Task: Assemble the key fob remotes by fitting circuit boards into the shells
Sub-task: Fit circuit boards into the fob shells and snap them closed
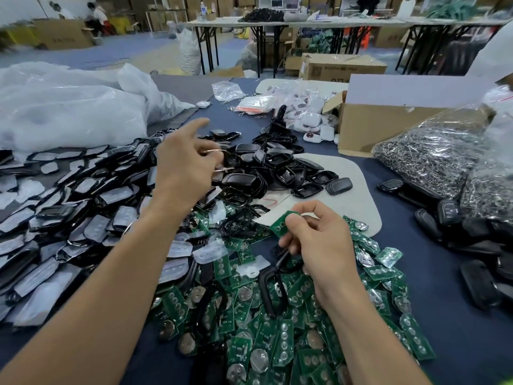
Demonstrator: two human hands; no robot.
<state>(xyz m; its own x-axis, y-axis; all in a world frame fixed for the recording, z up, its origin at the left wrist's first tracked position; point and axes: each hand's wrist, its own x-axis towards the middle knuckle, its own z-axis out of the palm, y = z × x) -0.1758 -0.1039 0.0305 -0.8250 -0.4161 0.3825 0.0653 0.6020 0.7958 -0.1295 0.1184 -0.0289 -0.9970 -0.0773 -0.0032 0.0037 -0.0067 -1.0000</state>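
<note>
Right hand (322, 245) with circuit board (278, 225), long axis leftward

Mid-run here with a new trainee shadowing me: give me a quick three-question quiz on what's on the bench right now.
1. True or false: the right hand pinches a green circuit board.
2. The left hand reaches out over: A) white plastic sacks, B) black shells, C) a cardboard box?
3. Fill in: the clear bag at far right holds metal ___.
Key: 1 true; 2 B; 3 rings.
</note>
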